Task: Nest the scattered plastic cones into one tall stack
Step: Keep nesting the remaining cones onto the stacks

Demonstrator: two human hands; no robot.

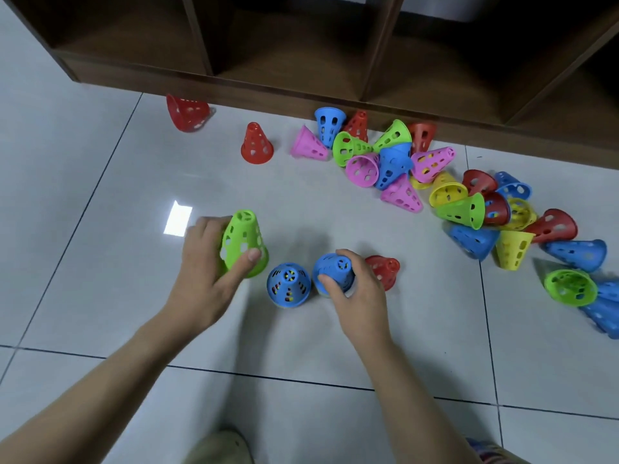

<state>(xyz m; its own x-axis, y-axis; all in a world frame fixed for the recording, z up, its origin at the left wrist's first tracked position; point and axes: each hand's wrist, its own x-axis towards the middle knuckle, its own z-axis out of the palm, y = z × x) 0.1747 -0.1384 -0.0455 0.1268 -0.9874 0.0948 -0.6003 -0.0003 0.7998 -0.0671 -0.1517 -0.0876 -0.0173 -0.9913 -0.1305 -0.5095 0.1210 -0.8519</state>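
Green perforated cone [244, 243] is being gripped by the left hand [208, 275], fingers curled round it above the white tiled floor [100, 249]. Beside it, the right hand [355, 291] is clasping a blue cone [335, 272], with a blue-topped nested stack [288, 285] standing between them. Scattered cones [395, 162] are lying near the wooden shelf unit [301, 92].

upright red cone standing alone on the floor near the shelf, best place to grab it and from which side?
Come from above and pinch the narrow top of the red cone between fingers and thumb. It stands upright on its wide rim, apart from the pink cone beside it, so the tip is free all round. The holed, tapering sides would probably slip in a lower grip.
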